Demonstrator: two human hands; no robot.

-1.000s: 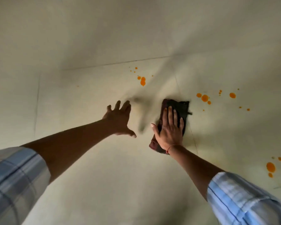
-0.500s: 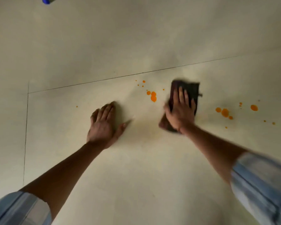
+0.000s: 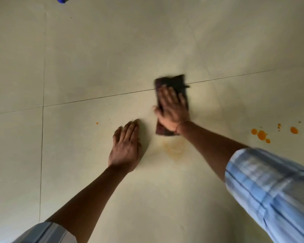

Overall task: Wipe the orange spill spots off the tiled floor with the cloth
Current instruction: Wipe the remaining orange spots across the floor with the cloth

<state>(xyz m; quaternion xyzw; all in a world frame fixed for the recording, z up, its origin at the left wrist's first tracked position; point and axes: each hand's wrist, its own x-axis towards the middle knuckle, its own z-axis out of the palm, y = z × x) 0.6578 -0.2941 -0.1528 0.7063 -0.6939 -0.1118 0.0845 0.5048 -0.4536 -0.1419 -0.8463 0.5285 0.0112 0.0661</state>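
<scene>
The pale tiled floor [image 3: 95, 50] fills the view, dark grout lines crossing it. The right hand [image 3: 172, 111] presses flat on the dark cloth [image 3: 174, 83], fingers spread over it, straddling a grout line. The left hand [image 3: 126, 148] lies open, palm down, holding nothing. A faint orange smear [image 3: 175, 149] sits just below the cloth; orange spots [image 3: 261, 135] remain well to the right.

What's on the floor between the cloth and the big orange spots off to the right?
In the head view, only the right forearm crosses it; the tile between cloth and orange spots is otherwise bare.
</scene>
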